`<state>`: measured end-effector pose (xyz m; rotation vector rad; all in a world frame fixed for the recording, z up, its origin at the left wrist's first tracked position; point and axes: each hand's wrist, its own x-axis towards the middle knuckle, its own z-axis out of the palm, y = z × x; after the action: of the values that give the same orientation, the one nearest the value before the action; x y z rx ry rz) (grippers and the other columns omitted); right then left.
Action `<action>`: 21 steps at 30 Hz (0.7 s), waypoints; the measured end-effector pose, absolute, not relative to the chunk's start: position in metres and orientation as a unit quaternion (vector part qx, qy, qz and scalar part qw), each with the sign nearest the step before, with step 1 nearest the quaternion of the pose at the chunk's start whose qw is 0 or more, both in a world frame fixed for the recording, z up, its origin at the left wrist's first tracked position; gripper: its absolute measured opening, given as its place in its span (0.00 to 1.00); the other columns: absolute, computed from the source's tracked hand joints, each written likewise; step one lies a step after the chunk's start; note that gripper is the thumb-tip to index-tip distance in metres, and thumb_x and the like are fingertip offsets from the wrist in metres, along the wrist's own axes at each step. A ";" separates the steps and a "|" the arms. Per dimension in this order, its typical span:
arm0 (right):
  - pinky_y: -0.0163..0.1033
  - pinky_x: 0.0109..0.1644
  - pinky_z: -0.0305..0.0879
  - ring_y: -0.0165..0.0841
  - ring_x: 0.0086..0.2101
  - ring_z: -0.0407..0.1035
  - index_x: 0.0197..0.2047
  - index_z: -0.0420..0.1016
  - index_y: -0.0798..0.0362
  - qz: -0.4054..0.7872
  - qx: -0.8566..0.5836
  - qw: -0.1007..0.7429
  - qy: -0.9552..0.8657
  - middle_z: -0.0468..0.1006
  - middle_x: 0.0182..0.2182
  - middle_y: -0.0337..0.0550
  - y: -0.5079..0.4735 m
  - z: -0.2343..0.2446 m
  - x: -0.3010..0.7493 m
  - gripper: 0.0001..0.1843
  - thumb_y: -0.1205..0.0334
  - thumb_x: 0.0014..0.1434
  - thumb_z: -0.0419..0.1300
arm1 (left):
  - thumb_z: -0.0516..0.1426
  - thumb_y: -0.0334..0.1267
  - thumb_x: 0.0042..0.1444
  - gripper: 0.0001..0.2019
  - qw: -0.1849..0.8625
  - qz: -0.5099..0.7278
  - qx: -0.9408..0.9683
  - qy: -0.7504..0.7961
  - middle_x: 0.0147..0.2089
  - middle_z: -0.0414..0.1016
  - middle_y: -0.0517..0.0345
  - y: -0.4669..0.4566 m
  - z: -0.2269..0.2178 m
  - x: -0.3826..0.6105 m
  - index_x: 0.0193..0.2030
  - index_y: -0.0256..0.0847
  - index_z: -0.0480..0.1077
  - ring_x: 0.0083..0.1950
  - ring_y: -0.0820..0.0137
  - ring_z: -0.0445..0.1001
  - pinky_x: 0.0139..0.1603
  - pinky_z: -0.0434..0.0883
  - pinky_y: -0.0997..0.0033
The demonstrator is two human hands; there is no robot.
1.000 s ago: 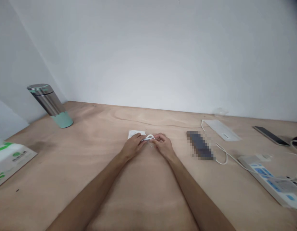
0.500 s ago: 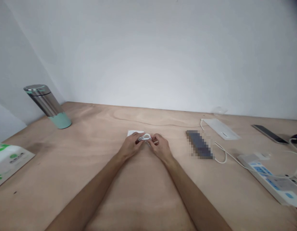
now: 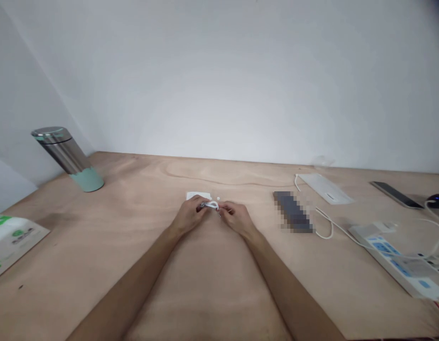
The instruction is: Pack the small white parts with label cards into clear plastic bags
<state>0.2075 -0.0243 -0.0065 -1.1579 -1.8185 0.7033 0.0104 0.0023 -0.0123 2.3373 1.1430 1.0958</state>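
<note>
A small white cord loop with a bit of metal on it is pinched by the finger and thumb of the left hand. It is held just past the middle of the table. The right hand is bent close beside the loop, its fingers pressed together, but whether the loop is gripped by them cannot be told. A white card lies just behind the hands, with a tiny white bit near it. A steel bottle stands by the far left corner, and a white power strip lies by the right edge.
</note>
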 end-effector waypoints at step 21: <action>0.36 0.39 0.67 0.32 0.34 0.71 0.45 0.78 0.48 0.292 -0.453 0.434 -0.722 0.79 0.35 0.41 -0.018 -0.015 0.209 0.14 0.62 0.55 0.60 | 0.58 0.34 0.55 0.12 0.208 0.407 0.798 0.392 0.39 0.72 0.57 -0.006 0.000 0.017 0.47 0.44 0.73 0.32 0.75 0.68 0.34 0.68 0.76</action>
<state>0.2094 -0.0177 -0.0149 -1.1274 -1.7974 0.7284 0.0169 -0.0058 -0.0001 2.2211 1.0912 1.1340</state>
